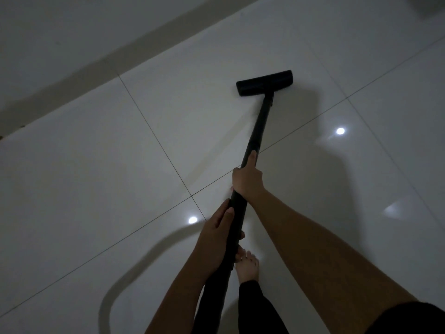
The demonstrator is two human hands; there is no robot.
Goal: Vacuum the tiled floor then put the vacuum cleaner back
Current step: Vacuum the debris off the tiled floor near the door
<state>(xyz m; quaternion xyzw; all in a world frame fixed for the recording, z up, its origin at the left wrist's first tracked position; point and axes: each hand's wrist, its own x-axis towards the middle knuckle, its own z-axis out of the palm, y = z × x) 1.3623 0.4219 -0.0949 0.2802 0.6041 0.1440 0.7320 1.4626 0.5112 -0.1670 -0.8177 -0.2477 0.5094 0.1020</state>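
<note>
Both hands clench the stiff black wand [255,131]: left hand [216,239] lower, right hand [246,180] higher. Its floor head [265,83] rests flat on glossy tiled floor [96,177]; probably light, glides easily.

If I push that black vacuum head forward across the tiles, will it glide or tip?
The head probably glides: the tiles look glossy, mirroring lights. Being wide and flat, it seems unlikely to tip. The wand looks straight and rigid, so pushes from both hands should transfer directly.
</note>
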